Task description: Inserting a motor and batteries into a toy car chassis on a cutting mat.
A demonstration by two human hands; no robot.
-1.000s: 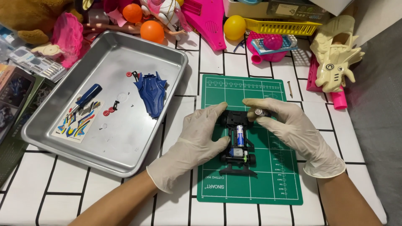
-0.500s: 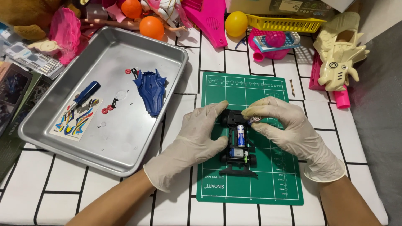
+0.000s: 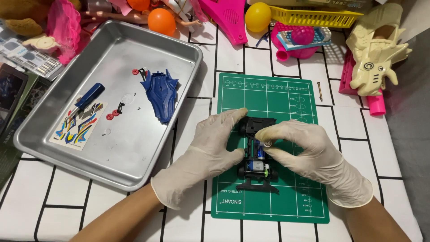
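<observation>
A black toy car chassis (image 3: 257, 169) with a small motor at its near end lies on a green cutting mat (image 3: 268, 94). My left hand (image 3: 208, 150), in a pale glove, grips the chassis by its left side, thumb near the rear wheel and forefinger at the front. My gloved right hand (image 3: 313, 154) reaches over from the right. It pinches a small silver-ended cylinder (image 3: 267, 143) between thumb and fingertips, pressed against the middle of the chassis. The right side of the chassis is hidden under that hand.
A metal tray (image 3: 134, 143) to the left holds a blue car body shell (image 3: 160, 94), a blue-handled screwdriver (image 3: 89, 96), a sticker sheet (image 3: 78, 127) and small red parts (image 3: 112, 115). Toys and balls crowd the table's far edge. A small screw (image 3: 319, 91) lies right of the mat.
My right fingertips with the small cylinder have moved from the front of the chassis toward its middle, closer to me. The left hand keeps its hold.
</observation>
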